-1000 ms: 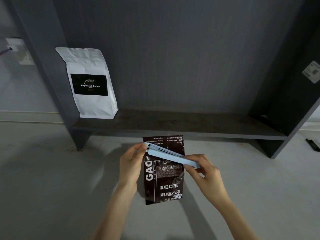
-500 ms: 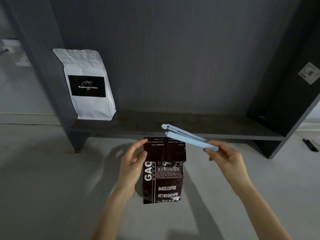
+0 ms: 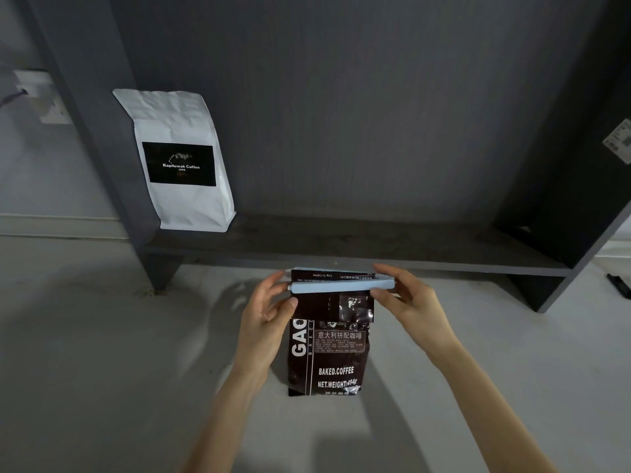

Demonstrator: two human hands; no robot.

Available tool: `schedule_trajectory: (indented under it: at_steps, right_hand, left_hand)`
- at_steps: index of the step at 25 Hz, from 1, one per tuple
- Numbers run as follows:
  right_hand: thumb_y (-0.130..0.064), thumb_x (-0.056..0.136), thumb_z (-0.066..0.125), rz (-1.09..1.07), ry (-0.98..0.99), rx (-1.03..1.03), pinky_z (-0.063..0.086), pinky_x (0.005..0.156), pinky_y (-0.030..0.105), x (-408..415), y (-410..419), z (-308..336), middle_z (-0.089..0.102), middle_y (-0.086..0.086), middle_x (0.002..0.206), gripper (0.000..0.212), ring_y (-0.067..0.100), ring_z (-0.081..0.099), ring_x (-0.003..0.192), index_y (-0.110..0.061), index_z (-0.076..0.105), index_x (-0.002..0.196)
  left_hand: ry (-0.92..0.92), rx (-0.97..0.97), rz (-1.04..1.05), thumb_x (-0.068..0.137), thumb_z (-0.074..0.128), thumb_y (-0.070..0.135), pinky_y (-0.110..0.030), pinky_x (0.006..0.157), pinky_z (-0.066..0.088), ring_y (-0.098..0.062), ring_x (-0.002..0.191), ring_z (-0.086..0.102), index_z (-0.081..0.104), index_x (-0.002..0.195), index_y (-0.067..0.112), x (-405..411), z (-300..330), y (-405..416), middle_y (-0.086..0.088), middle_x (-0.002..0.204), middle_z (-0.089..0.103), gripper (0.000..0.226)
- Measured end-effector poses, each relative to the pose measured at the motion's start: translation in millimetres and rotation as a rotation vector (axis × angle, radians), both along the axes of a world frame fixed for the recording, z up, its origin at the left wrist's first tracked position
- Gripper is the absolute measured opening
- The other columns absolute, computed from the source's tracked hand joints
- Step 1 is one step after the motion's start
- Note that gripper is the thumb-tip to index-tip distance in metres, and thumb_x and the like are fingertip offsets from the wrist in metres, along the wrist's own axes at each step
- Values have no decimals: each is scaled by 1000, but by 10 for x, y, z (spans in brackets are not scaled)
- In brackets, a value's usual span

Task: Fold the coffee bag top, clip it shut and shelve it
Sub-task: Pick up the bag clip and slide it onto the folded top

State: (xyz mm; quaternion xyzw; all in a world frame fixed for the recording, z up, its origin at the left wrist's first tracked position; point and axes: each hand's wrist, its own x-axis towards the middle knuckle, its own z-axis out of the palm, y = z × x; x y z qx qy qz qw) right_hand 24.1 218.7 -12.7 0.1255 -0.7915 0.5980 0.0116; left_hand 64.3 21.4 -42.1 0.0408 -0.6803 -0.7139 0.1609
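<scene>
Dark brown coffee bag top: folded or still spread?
Folded. The dark brown coffee bag's top flap is turned down over its front, upside-down print showing above the light blue bar clip lying across the fold. Whether the clip is latched: cannot tell.

I am looking at a dark brown coffee bag (image 3: 329, 349) carrying white lettering and glossy highlights, with a pale blue clip (image 3: 341, 286) lying across its top. A white bag (image 3: 181, 162) is showing a black label with white text. The shelf (image 3: 341, 244) is reading dark grey with a faint wood grain, and the floor (image 3: 85, 336) is showing light grey.
</scene>
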Motion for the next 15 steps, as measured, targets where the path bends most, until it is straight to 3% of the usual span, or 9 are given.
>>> schedule_trajectory:
  at_steps: [3,6,8,12,15]
  right_hand:
    - [-15,81,62,21,-34,-19,49,75,16,0,-59,-22,63,11,101,31,15,60,83,-42,56,96]
    - [-18,84,57,37,-79,-48,47,83,27,39,-93,-41,62,0,92,28,12,58,87,-45,54,93]
    - [-23,87,52,32,-101,-80,45,85,26,60,-106,-74,62,1,94,22,8,58,90,-43,55,96]
    - [-17,88,51,-43,-118,-200,49,59,7,82,-174,-94,65,-2,82,17,-6,63,67,-19,59,102]
    - [-12,87,52,-95,-114,-280,45,48,5,122,-244,-104,65,-4,76,10,-8,62,57,-18,59,91]
  left_hand:
    - [-18,33,7,82,56,2,-4,70,47,8,83,62,55,106,20,10,-32,-2,3,98,65,30]
    - [-43,38,25,82,57,5,-5,69,48,2,84,64,57,95,21,27,-63,0,0,99,67,21]
    - [-46,29,32,82,57,6,-4,67,47,4,82,64,58,92,20,39,-67,18,2,97,67,17]
    - [-41,34,37,82,57,6,-3,65,47,10,76,63,58,90,19,55,-57,31,6,92,65,15]
    - [-48,36,45,81,58,7,-3,67,48,9,77,63,58,87,24,65,-58,27,8,92,65,18]
